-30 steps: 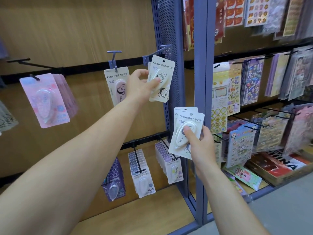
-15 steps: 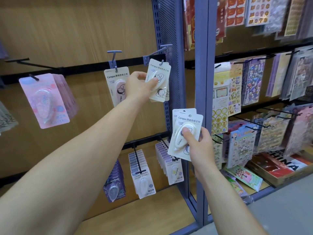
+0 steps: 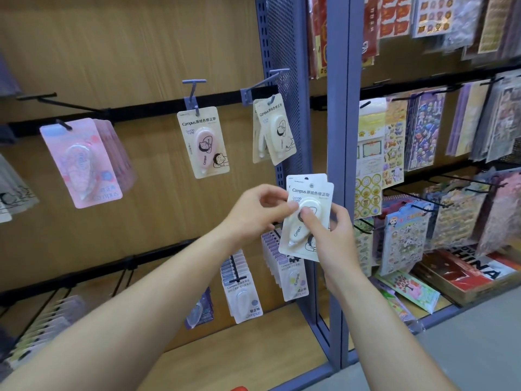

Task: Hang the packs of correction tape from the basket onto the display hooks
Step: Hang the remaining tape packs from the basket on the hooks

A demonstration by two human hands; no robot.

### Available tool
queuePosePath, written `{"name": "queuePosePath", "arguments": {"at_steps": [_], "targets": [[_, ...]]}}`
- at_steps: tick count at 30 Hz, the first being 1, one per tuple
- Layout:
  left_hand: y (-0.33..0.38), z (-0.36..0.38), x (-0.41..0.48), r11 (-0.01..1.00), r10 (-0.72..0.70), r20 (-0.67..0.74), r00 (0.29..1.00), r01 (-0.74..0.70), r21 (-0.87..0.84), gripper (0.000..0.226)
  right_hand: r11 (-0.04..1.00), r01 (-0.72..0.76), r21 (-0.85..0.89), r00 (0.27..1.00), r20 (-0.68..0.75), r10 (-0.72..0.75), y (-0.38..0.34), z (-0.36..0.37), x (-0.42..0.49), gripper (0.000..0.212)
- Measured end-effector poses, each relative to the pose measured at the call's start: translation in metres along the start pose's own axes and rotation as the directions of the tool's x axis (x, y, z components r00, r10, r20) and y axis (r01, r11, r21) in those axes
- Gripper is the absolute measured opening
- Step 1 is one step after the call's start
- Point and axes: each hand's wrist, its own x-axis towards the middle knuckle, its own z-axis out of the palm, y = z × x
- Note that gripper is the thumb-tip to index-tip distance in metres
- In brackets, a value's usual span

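Wood-grain back panels (image 3: 112, 52) are seen behind two cream card packs (image 3: 313, 190) printed "Campus" and "GOOD TIME". The packs are clasped from below by the right grip (image 3: 329, 238) and pinched at their left edge by the left grip (image 3: 251, 213). Matching hung packs (image 3: 277, 131) are carried on a blue hook (image 3: 265, 80) above, beside a perforated metal upright (image 3: 284, 52).

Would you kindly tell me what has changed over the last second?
The left hand let go of the cream pack, now hanging on the upper hook, and came down to the left edge of the two packs in the right hand; its grip there is unclear. The right hand still holds them; the pink-tape pack hangs unchanged.
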Motion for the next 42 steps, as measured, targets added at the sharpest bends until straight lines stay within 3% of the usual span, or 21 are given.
{"name": "queuePosePath", "arguments": {"at_steps": [10, 16, 23, 37, 42], "targets": [[-0.003, 0.003, -0.004, 0.991, -0.089, 0.061, 0.994, 0.094, -0.091, 0.038, 0.999, -0.046, 0.008, 0.999, -0.021, 0.047, 0.000, -0.006, 0.002, 0.021], [0.025, -0.026, 0.023, 0.996, -0.006, -0.165, 0.986, -0.008, -0.085, 0.031, 0.999, -0.006, -0.052, 0.997, -0.079, 0.001, 0.001, -0.013, 0.007, 0.019], [0.066, -0.046, 0.066, 0.981, 0.151, -0.382, 0.912, -0.185, -0.054, 0.033, 0.995, 0.037, -0.091, 0.996, -0.074, -0.044, 0.000, -0.013, 0.007, 0.018], [0.064, -0.043, 0.077, 0.988, 0.099, -0.425, 0.900, -0.141, -0.069, 0.030, 0.990, 0.034, -0.135, 0.997, -0.068, -0.044, 0.003, -0.018, 0.009, 0.019], [0.060, -0.046, 0.084, 1.000, -0.007, -0.417, 0.909, -0.002, -0.021, 0.032, 0.988, 0.028, -0.153, 0.996, -0.078, -0.040, 0.005, -0.019, 0.010, 0.020]]}}
